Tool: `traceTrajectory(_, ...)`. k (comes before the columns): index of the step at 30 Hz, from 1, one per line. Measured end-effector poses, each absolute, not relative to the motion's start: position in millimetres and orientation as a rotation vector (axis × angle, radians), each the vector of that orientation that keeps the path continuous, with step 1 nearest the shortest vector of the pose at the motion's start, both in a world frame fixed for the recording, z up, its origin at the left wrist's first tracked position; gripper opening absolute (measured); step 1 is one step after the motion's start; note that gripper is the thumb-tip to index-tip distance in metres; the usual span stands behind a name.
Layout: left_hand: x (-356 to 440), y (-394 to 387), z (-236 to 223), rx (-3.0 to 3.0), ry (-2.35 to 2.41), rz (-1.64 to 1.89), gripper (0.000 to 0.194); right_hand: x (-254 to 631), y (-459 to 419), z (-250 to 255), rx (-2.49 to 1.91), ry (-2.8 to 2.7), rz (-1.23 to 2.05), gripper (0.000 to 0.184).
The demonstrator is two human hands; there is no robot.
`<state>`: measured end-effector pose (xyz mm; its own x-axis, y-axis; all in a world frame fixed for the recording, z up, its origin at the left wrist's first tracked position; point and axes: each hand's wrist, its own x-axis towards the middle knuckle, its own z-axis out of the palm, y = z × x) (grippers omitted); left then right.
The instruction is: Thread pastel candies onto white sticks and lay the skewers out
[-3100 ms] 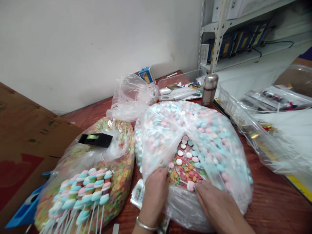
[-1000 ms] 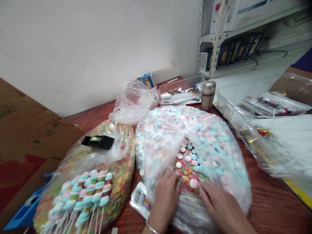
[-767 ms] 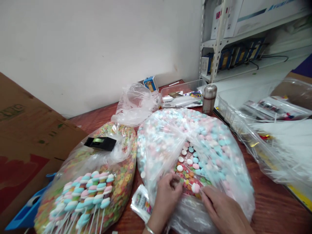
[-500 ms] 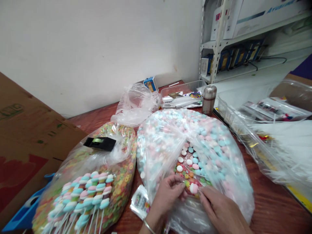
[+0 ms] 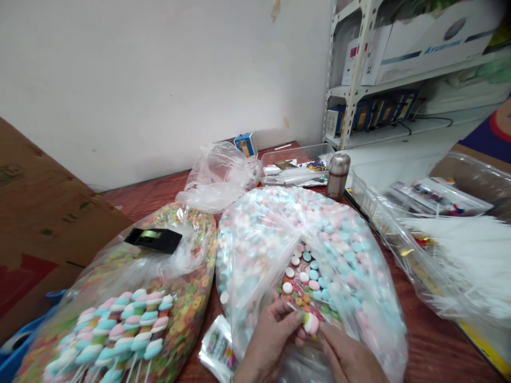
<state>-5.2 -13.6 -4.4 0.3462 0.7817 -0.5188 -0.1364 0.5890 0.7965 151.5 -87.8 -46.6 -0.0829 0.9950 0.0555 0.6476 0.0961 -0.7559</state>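
so, the left hand (image 5: 271, 338) has its grip pinched closed at one end of a short candy skewer (image 5: 310, 323); the right hand (image 5: 347, 354) meets it there, grip closed at the pink-and-white end, fingertips partly hidden; the skewer sits between them, over the opening of a bag of marshmallows (image 5: 359, 250); the step in hand looks like fitting sweets onto the skewer; the next move calls, i judge, for a steady right hold and a straight, gentle push from the left; the bag's loose film edges the hands and could snag a thumb; leftward, a foil packet (image 5: 217, 348) fills much of the gap before the bag of gummy rings (image 5: 191, 298); rightward, a strip of worktop (image 5: 431, 346) gives elbow room before the plastic tray (image 5: 383, 229); loose sweets (image 5: 304, 277) lie just beyond the hands; farther back, a metallic bottle (image 5: 338, 177) limits forward reach
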Motion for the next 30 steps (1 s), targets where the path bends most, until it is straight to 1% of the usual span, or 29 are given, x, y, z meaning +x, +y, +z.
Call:
traceTrajectory(3,-2,-13,-5,0.785,1.059,0.651,0.034,144,-79,-37,-1.623,-1.767,0.791,0.036)
traceTrajectory(7,-5,6,1,0.925,1.141,0.656,0.034,147,-47,-11,-1.626,-1.797,0.784,0.03)
traceTrajectory(9,-7,19,4,1.111,1.239,0.686,0.032,156,-26,0,-1.775,-1.792,0.666,0.029)
traceTrajectory(11,-8,28,5,1.424,1.338,0.727,0.023,165,-6,4,-1.848,-1.76,0.598,0.026)
traceTrajectory(13,-7,32,3,1.761,1.383,0.722,0.018,173,11,2,-1.877,-1.762,0.579,0.025)
traceTrajectory(15,-7,30,1,1.973,1.398,0.656,0.02,178,21,-4,-1.892,-1.784,0.589,0.025)
traceTrajectory(19,-3,26,1,2.085,1.444,0.581,0.022,188,23,-16,-1.928,-1.816,0.635,0.02)
traceTrajectory(23,11,32,1,2.193,1.317,0.57,0.024,188,9,-18,-1.913,-1.84,0.696,0.015)
traceTrajectory(28,29,50,-11,2.309,1.165,0.506,0.016,177,-1,-21,-1.963,-1.72,0.646,0.027)
traceTrajectory(30,30,53,-12,2.286,1.161,0.522,0.013,176,0,-22,-1.938,-1.662,0.666,0.029)
